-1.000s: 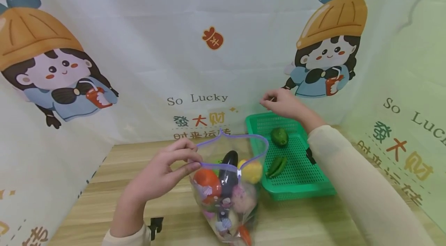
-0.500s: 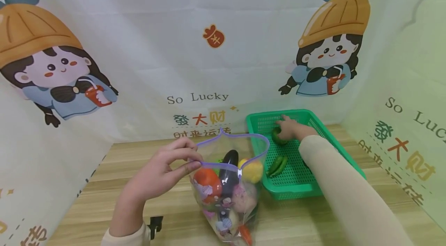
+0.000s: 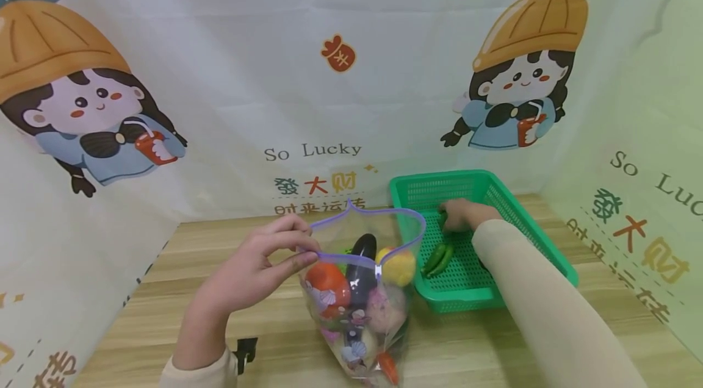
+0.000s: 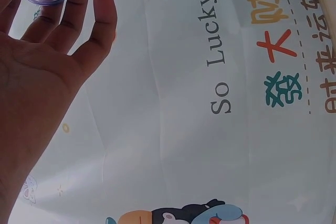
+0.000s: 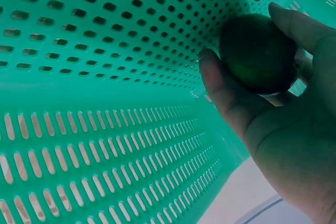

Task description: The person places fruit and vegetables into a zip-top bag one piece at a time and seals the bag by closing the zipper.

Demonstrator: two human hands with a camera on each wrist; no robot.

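Observation:
My left hand [image 3: 255, 269] pinches the purple zip rim of a clear zip bag [image 3: 343, 260] between thumb and fingers. The bag stands with its mouth spread wide. Inside it are an eggplant [image 3: 359, 278], a tomato [image 3: 329, 284], a lumpy yellow fruit [image 3: 400, 267] and other produce, partly hidden by printed shells. My right hand [image 3: 467, 217] is down in the green basket [image 3: 461, 301]. In the right wrist view, its thumb and fingers curl round a dark green, rounded fruit [image 5: 257, 53], which the head view mostly hides.
Green peppers [image 3: 438, 260] lie on the basket floor, nearer me than my right hand. The basket stands right of the bag on a wooden tabletop [image 3: 181, 290]. A printed cloth [image 3: 230, 58] hangs behind and along both sides.
My right hand has come down from above the basket's back rim into the basket and taken hold of the dark green fruit. My left hand stays on the bag's rim.

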